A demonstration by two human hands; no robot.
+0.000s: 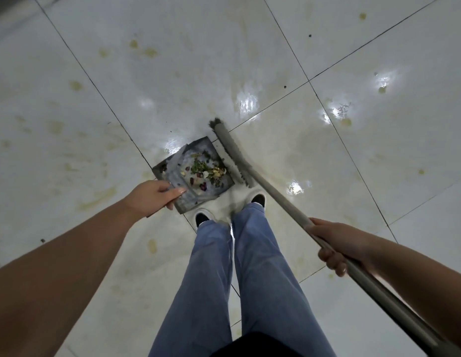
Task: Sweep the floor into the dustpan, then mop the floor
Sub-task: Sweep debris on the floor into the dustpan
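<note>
Holding a square grey dustpan (198,171) by its near edge, the left hand (153,197) pinches it with thumb and fingers (176,191) just in front of the white shoes (255,198). Dried leaves and petals (206,172) lie heaped inside. The right hand (335,243) grips the grey broom (239,161) handle, bristles touching the dustpan's far side on the stained tile floor (327,155).

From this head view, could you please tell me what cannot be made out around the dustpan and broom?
- Dustpan handle: hidden under the left hand.
- Broom handle's upper end: cut off by the bottom right edge.
- Broom bristle tips: hidden beneath its own head.
- Debris: too small to identify.
- Mop: nowhere in view.
</note>
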